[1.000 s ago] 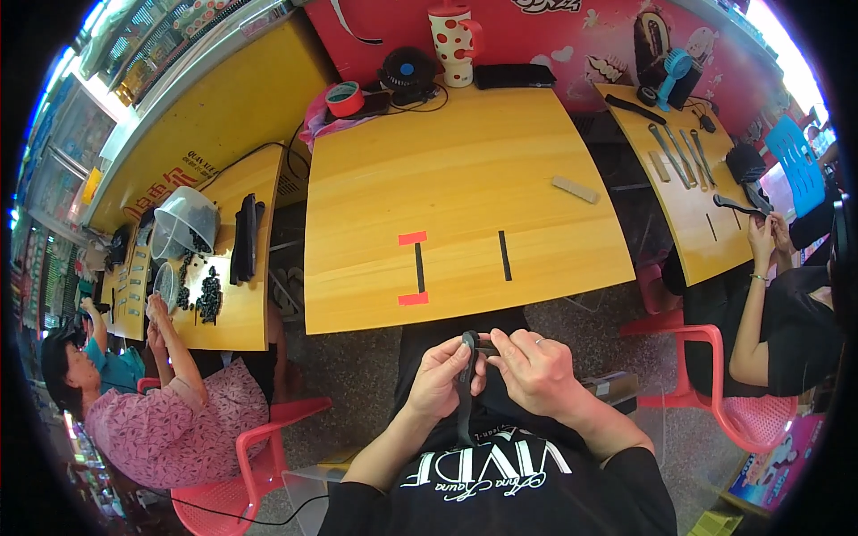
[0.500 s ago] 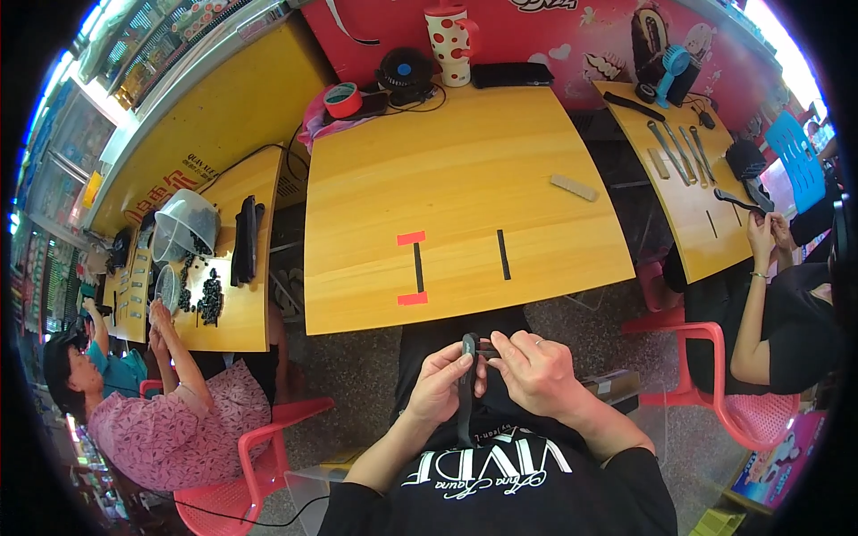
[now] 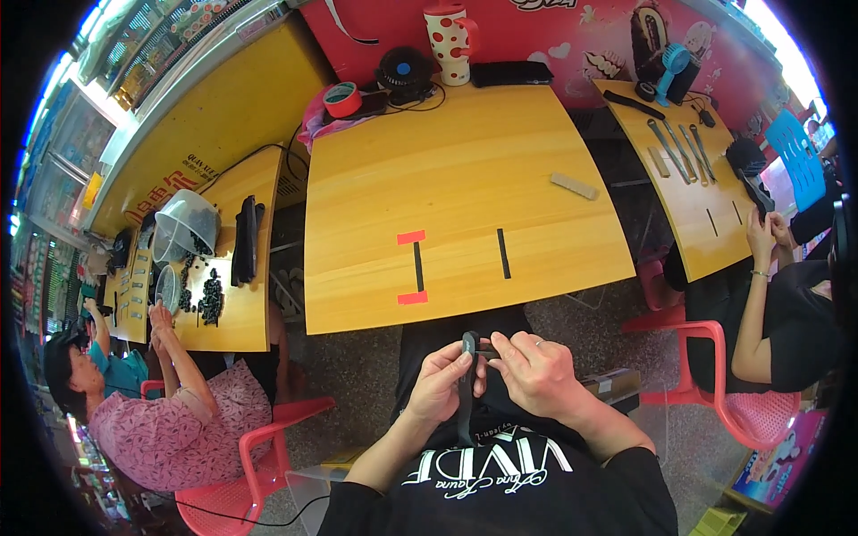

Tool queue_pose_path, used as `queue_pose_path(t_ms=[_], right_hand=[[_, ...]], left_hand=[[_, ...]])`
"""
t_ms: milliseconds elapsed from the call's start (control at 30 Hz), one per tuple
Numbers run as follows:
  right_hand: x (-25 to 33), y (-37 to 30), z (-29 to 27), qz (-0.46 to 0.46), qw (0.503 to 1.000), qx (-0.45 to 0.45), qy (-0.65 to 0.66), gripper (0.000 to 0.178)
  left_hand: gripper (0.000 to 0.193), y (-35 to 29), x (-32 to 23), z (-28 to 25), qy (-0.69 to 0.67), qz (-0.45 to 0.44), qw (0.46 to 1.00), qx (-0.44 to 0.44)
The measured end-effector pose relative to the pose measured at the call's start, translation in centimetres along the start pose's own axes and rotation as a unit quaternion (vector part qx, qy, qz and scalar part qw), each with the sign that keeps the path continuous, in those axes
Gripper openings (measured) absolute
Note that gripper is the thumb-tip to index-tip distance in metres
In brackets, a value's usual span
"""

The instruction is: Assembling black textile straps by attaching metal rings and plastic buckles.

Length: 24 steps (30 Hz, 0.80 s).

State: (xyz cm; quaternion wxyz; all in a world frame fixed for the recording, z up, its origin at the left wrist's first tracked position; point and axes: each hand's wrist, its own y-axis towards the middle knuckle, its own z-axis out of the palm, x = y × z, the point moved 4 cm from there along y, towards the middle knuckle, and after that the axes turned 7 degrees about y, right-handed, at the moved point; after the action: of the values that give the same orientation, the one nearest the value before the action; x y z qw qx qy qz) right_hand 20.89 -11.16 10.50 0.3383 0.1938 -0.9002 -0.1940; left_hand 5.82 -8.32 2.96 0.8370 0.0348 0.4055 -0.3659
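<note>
In front of my body, below the table's near edge, a dark strap (image 3: pixel 465 411) hangs with its top looped over. My left hand (image 3: pixel 435 386) is closed round the looped part, thumb pressed on its front. Close beside it, my right hand (image 3: pixel 536 373) pinches a thin dark end that runs to the strap; the fingertips partly hide it. Before me on the wooden table (image 3: pixel 465 170) are two dark strips: one strip (image 3: pixel 418 268) has a red tape piece at each end, the other strip (image 3: pixel 503 255) lies bare to its right.
A beige ridged block (image 3: pixel 574 187) lies at the table's right. Along the back stand a black fan (image 3: pixel 405 75), a red tape roll (image 3: pixel 342 100) and a spotted tumbler (image 3: pixel 449 45). People work at tables left and right; small black parts (image 3: pixel 211 299) cover the left one.
My hands and the strap stay nearly in place. At the right table, the co-worker's dark strap has shifted to a more upright position near their hands.
</note>
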Motion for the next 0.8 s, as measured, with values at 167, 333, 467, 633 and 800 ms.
queue_pose_path(t_ms=[167,333,467,633,800], right_hand=[[0.01,-0.02,0.03,-0.002,1.0,-0.004,0.001,0.043],[0.03,-0.08,0.14,-0.006,1.0,-0.007,0.001,0.043],[-0.09,-0.16,-0.17,0.002,1.0,-0.005,-0.012,0.044],[-0.24,-0.51,-0.16,0.005,1.0,0.0,-0.007,0.043],[-0.01,-0.37,-0.22,0.003,1.0,0.0,-0.011,0.043]], left_hand=[[0.031,-0.08,0.01,0.04,0.0,-0.003,1.0,-0.005],[0.027,-0.2,0.62,0.06,0.009,-0.002,1.0,-0.005],[0.024,-0.01,0.54,0.3,0.0,-0.009,1.0,0.0],[0.023,-0.04,0.5,0.16,-0.007,-0.008,1.0,-0.007],[0.022,-0.11,0.43,0.22,-0.006,-0.007,1.0,-0.01]])
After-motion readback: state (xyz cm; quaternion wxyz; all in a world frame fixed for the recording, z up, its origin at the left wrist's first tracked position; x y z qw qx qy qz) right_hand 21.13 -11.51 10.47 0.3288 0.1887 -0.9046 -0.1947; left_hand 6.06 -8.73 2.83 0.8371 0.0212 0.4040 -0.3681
